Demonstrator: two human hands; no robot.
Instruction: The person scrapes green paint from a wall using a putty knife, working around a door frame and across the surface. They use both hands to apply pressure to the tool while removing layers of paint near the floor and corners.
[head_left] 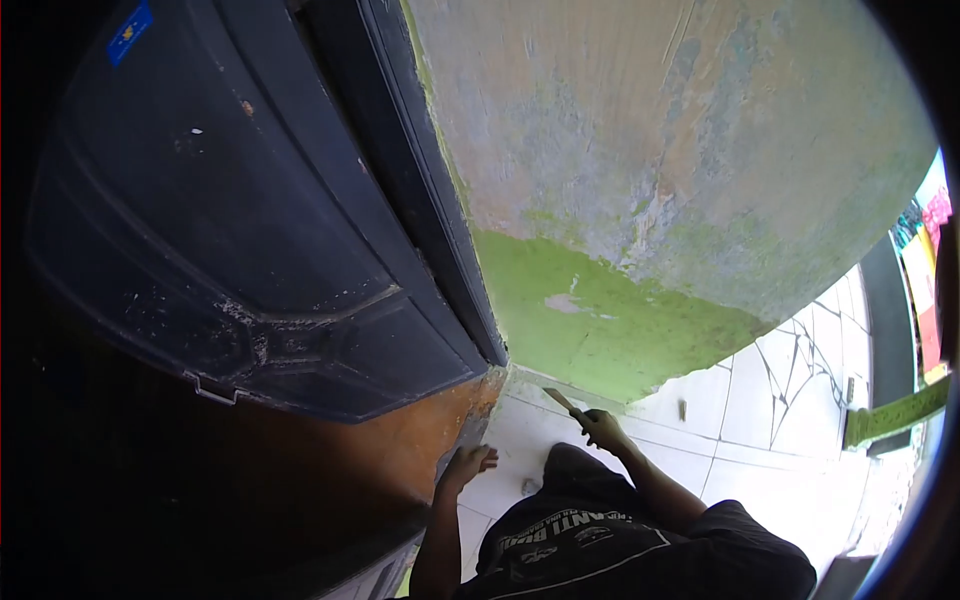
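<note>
Right hand [603,428]: closed around the handle of a flat-bladed tool [560,400]. The blade points toward 10 o'clock, and its tip is at the foot of the green wall [600,330] where it meets the tiled floor [760,400]. Left hand [468,465]: open, fingers spread, holding nothing, at 8 o'clock from the right hand beside the base of the door frame [478,400]; contact unclear. Dark door [250,220] at 10 o'clock. Small dark piece [683,408] on floor, 3 o'clock of the tool.

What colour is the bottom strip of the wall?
The wall's bottom strip is green, patchy; head view shows it.
</note>
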